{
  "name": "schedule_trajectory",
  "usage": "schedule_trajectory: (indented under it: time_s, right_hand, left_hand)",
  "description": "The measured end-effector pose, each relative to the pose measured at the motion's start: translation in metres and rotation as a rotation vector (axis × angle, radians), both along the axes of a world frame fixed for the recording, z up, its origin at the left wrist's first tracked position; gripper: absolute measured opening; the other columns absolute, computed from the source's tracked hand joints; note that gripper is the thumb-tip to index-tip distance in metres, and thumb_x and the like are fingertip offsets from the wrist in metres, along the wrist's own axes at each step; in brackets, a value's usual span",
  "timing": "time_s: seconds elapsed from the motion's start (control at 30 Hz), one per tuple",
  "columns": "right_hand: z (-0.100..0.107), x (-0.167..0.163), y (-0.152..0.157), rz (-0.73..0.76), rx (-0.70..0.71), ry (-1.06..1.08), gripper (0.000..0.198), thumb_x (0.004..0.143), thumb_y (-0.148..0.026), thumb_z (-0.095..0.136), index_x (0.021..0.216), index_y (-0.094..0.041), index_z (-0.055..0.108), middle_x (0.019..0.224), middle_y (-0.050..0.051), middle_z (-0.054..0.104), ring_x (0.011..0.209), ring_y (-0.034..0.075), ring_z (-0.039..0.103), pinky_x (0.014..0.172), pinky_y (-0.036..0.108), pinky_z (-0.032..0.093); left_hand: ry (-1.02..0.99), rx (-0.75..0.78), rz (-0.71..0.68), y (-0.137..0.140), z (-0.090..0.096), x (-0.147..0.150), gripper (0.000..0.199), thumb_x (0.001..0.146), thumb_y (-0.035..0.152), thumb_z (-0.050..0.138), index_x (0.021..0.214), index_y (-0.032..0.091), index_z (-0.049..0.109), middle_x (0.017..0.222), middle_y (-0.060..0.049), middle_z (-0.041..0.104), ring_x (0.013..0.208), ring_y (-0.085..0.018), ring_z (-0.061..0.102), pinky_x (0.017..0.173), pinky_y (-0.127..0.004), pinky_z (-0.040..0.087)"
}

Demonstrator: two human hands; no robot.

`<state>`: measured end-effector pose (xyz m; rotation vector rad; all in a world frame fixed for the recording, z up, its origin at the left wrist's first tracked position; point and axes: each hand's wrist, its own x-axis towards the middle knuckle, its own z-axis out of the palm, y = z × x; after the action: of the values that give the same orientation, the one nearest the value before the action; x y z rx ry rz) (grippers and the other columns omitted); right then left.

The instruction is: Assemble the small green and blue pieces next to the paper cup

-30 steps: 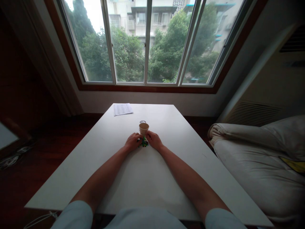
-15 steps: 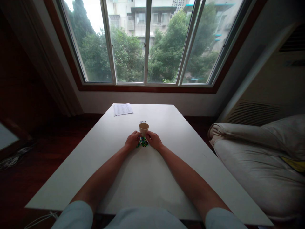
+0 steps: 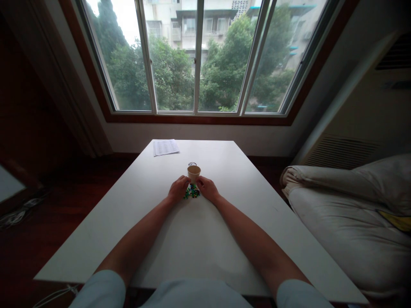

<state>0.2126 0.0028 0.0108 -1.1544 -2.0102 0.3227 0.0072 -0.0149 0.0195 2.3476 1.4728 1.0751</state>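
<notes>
A paper cup (image 3: pixel 194 172), brown inside, stands upright in the middle of the white table (image 3: pixel 205 239). Just on the near side of it lies a small heap of green, blue and dark beads or similar small pieces (image 3: pixel 194 191). My left hand (image 3: pixel 179 188) is at the heap's left edge, fingertips drawn together by the cup's lower left side. Opposite it, my right hand (image 3: pixel 208 188) has its fingers curled in at the lower right of the cup. What either hand pinches is too small to make out. Behind the cup is a thin dark loop (image 3: pixel 192 164), partly hidden.
Printed sheets of paper (image 3: pixel 166 147) lie at the table's far left corner. To the right of the table is a pale padded seat or folded bedding (image 3: pixel 337 222). Cables (image 3: pixel 19 211) lie on the dark red floor at left. A window (image 3: pixel 195 60) faces me.
Hardly anything differs. Both hands stay beside the cup and the small pieces, with only a slight shift of the fingers.
</notes>
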Motion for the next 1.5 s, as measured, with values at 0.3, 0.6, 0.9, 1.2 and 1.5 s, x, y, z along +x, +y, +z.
schedule_trajectory:
  time_s: [0.3,0.6,0.9,1.2,1.5]
  right_hand:
    - [-0.004,0.003,0.005,-0.087,-0.024,-0.030,0.020,0.093,-0.025,0.046,0.091,-0.022,0.066,0.081,0.002,0.069,0.069,0.016,0.055,0.067,0.024,0.039]
    - [-0.007,0.004,0.008,-0.049,-0.017,-0.030,0.020,0.095,-0.022,0.047,0.095,-0.023,0.067,0.088,0.002,0.071,0.075,0.016,0.059,0.070,0.024,0.041]
    - [-0.010,0.005,0.012,-0.037,0.001,-0.030,0.020,0.093,-0.018,0.049,0.098,-0.022,0.068,0.095,0.004,0.071,0.084,0.017,0.061,0.078,0.026,0.043]
    - [-0.013,0.005,0.014,-0.036,0.002,-0.024,0.020,0.092,-0.018,0.048,0.095,-0.022,0.068,0.094,0.003,0.071,0.082,0.017,0.060,0.076,0.026,0.043]
    - [-0.008,0.004,0.011,-0.028,-0.016,-0.026,0.020,0.094,-0.022,0.048,0.094,-0.023,0.068,0.093,0.003,0.071,0.083,0.017,0.060,0.078,0.026,0.044]
  left_hand:
    - [-0.005,0.078,-0.012,-0.003,0.003,0.002,0.020,0.098,0.025,0.049,0.099,0.024,0.068,0.095,-0.002,0.066,0.081,-0.013,0.061,0.074,-0.025,0.046]
    - [-0.025,0.217,0.023,-0.002,0.004,0.001,0.022,0.098,0.024,0.049,0.106,0.023,0.069,0.098,-0.005,0.068,0.090,-0.018,0.062,0.083,-0.032,0.051]
    - [-0.012,0.296,0.065,-0.001,0.005,-0.001,0.032,0.096,0.022,0.048,0.122,0.022,0.066,0.111,-0.007,0.070,0.107,-0.024,0.058,0.097,-0.044,0.049]
    - [-0.027,0.375,0.119,-0.003,0.007,0.002,0.051,0.095,0.021,0.045,0.146,0.022,0.050,0.140,-0.008,0.060,0.139,-0.028,0.042,0.116,-0.052,0.037]
    - [0.127,0.293,0.000,-0.001,0.002,0.006,0.072,0.090,0.020,0.051,0.158,0.021,0.029,0.158,-0.008,0.041,0.150,-0.030,0.027,0.119,-0.054,0.034]
